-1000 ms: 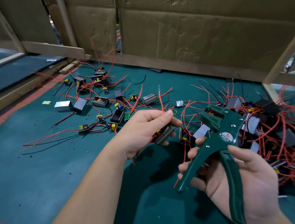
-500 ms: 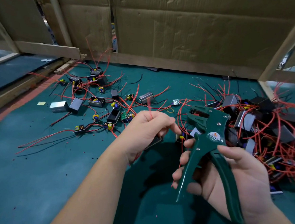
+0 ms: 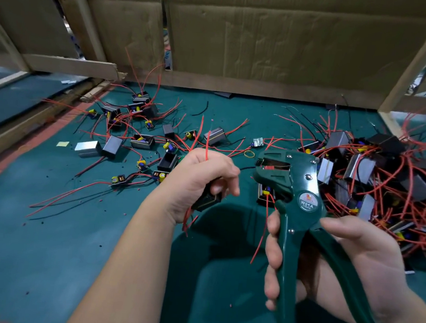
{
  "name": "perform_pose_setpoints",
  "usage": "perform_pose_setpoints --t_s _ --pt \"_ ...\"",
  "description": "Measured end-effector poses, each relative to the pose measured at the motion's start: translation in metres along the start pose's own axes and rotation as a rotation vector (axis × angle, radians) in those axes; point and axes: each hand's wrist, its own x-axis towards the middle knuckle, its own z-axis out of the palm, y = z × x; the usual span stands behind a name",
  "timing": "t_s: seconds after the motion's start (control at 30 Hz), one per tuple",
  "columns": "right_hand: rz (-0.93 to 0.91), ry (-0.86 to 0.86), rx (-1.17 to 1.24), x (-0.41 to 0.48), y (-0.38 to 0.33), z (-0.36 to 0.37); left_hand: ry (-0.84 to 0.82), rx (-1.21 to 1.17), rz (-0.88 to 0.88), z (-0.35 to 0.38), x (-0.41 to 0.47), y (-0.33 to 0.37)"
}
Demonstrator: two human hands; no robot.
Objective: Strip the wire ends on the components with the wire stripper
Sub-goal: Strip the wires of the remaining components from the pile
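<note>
Surface: teal mat (image 3: 47, 250); cardboard walls (image 3: 267, 38) on wooden frame (image 3: 69, 66), far | left hand (image 3: 200, 183) grips black component (image 3: 206, 200), its red wire (image 3: 207, 145) upright | right hand (image 3: 352, 261) grips green wire stripper (image 3: 302, 211), near right | loose components (image 3: 142, 140) far left; component heap (image 3: 383, 180) right

A teal mat (image 3: 46, 263) covers the work surface. Cardboard panels (image 3: 280, 34) close off the far side, braced by a wooden batten (image 3: 71, 66) at far left and a slanted wooden post (image 3: 418, 62) at far right. A yellow rubber band (image 3: 249, 153) lies mid-mat. A yellow paper slip (image 3: 63, 144) lies at left.
</note>
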Motion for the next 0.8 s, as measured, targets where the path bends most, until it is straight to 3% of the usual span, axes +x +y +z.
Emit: perform_pose_setpoints --t_s 0.2,0.4,0.63,0.8 --pt "0.011 0.257 -0.205 0.0 0.004 0.008 -0.041 0.002 -0.018 0.001 -0.002 0.0" --pt "-0.077 0.369 -0.217 0.003 0.007 0.012 0.012 -0.144 -0.043 0.0 -0.001 -0.002" --pt "-0.206 0.397 -0.071 0.01 0.004 0.001 -0.209 -0.442 -0.163 0.0 -0.001 0.004" --pt "-0.305 0.378 -0.043 0.005 -0.009 0.002 -0.089 -0.156 -0.135 -0.006 -0.001 -0.002"
